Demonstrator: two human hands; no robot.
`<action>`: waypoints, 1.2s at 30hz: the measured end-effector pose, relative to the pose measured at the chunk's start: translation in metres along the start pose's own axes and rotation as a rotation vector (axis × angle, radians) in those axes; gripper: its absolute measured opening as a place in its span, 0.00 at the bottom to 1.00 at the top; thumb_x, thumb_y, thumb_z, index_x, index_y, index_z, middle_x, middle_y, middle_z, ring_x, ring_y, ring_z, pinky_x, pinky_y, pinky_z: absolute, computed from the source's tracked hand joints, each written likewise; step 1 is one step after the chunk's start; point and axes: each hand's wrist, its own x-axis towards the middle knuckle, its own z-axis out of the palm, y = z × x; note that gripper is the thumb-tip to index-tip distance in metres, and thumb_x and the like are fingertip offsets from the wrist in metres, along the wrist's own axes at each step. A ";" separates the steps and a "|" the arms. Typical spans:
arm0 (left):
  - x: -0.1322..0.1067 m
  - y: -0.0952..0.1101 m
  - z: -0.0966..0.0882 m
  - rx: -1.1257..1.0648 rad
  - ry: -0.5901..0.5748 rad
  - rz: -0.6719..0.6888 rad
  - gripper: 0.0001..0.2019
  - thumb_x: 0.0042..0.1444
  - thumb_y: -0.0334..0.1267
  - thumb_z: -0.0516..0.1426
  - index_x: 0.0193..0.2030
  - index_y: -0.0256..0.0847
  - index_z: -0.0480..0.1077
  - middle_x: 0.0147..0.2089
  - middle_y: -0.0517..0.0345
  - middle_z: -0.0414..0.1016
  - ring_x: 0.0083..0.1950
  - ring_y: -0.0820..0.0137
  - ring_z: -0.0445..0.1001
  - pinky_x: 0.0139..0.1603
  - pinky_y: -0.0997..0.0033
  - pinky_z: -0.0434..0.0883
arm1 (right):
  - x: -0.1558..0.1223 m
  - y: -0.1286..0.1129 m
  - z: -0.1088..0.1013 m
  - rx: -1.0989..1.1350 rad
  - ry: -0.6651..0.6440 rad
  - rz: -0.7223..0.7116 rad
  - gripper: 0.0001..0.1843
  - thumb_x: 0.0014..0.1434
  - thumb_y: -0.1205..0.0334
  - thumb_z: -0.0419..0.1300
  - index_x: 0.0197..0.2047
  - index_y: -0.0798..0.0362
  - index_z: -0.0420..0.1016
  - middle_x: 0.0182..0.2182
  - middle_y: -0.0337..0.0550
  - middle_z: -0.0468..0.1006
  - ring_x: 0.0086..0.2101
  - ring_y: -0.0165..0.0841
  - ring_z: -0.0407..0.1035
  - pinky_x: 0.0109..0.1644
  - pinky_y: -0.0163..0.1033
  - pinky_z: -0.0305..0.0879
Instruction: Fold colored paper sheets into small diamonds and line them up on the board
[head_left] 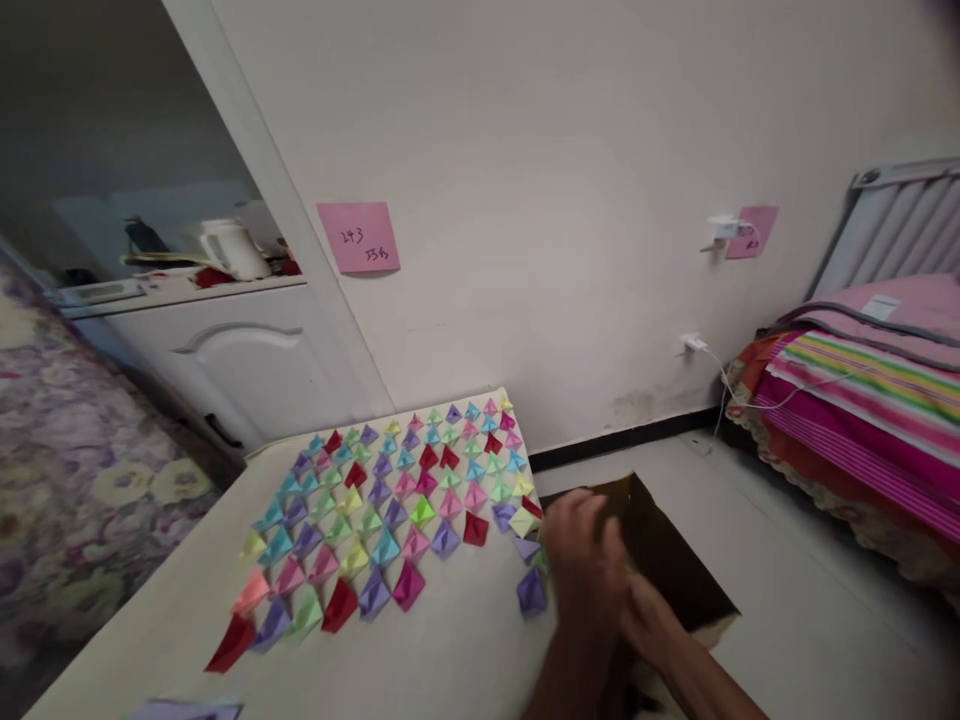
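My left hand (576,545) is at the right edge of the table, its fingers curled; whatever they hold, if anything, is hidden. My right hand (634,598) overlaps it from the right, its fingers bent towards the left hand and partly blurred. Both are in front of an open cardboard box (671,545) standing low beside the table. Closest to the left hand are a few folded papers: a pale yellow one (523,520) and a purple one (532,593). Many more small folded papers (385,545) in several colours lie in rows across the cream tabletop (442,650).
Flat purple paper (187,710) lies at the table's near edge. Beyond the table is a wall with a pink note (360,238) and plugged-in white chargers (696,343). A bed (862,400) stands right, a white cabinet (247,365) and floral curtain (82,480) left.
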 end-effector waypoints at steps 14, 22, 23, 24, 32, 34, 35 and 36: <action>-0.013 -0.039 0.032 -0.221 0.134 -0.487 0.20 0.62 0.43 0.42 0.56 0.38 0.59 0.58 0.44 0.61 0.60 0.63 0.59 0.59 0.58 0.57 | 0.000 -0.002 -0.012 0.511 0.086 0.337 0.29 0.42 0.51 0.67 0.45 0.51 0.64 0.35 0.47 0.75 0.39 0.43 0.74 0.41 0.43 0.72; -0.024 -0.011 0.041 -0.241 -0.051 -0.373 0.19 0.61 0.43 0.44 0.55 0.39 0.62 0.57 0.46 0.62 0.60 0.64 0.59 0.61 0.59 0.56 | 0.000 -0.005 -0.024 0.418 0.121 0.223 0.20 0.44 0.46 0.63 0.34 0.52 0.71 0.33 0.47 0.79 0.44 0.47 0.71 0.42 0.51 0.71; -0.027 -0.019 0.027 -0.221 -0.037 -0.385 0.19 0.61 0.43 0.44 0.54 0.39 0.63 0.57 0.46 0.63 0.59 0.63 0.60 0.60 0.59 0.56 | -0.001 -0.004 -0.026 0.435 0.148 0.216 0.18 0.44 0.48 0.63 0.33 0.52 0.70 0.33 0.45 0.79 0.43 0.46 0.71 0.43 0.50 0.71; -0.030 -0.029 0.009 -0.195 -0.017 -0.414 0.19 0.60 0.43 0.44 0.53 0.38 0.63 0.55 0.46 0.64 0.58 0.63 0.61 0.60 0.59 0.57 | -0.001 -0.002 -0.028 0.451 0.172 0.215 0.16 0.44 0.51 0.64 0.32 0.52 0.70 0.32 0.44 0.79 0.42 0.44 0.72 0.44 0.48 0.71; -0.070 -0.128 -0.150 0.155 0.343 -0.603 0.20 0.56 0.47 0.46 0.52 0.41 0.63 0.52 0.50 0.64 0.57 0.59 0.61 0.59 0.55 0.58 | 0.005 -0.009 -0.024 0.357 0.069 0.187 0.21 0.41 0.59 0.68 0.39 0.55 0.72 0.38 0.46 0.78 0.41 0.41 0.73 0.45 0.42 0.70; -0.070 -0.141 -0.159 0.164 0.342 -0.648 0.21 0.55 0.47 0.47 0.52 0.39 0.63 0.52 0.48 0.64 0.57 0.58 0.61 0.58 0.55 0.59 | 0.011 -0.021 -0.014 0.265 0.026 0.137 0.20 0.43 0.58 0.68 0.40 0.55 0.73 0.39 0.48 0.79 0.43 0.40 0.72 0.47 0.42 0.68; -0.069 -0.145 -0.158 0.165 0.339 -0.663 0.22 0.54 0.47 0.48 0.52 0.38 0.63 0.51 0.47 0.64 0.56 0.57 0.61 0.57 0.55 0.59 | 0.014 -0.029 -0.006 0.209 0.003 0.108 0.20 0.44 0.57 0.67 0.40 0.55 0.73 0.39 0.48 0.79 0.43 0.40 0.72 0.47 0.42 0.68; -0.066 -0.146 -0.155 0.157 0.334 -0.674 0.22 0.54 0.47 0.48 0.51 0.37 0.64 0.51 0.46 0.65 0.56 0.57 0.62 0.57 0.55 0.60 | 0.018 -0.038 0.003 0.145 -0.026 0.076 0.20 0.44 0.57 0.67 0.41 0.55 0.73 0.39 0.49 0.79 0.42 0.40 0.73 0.47 0.42 0.67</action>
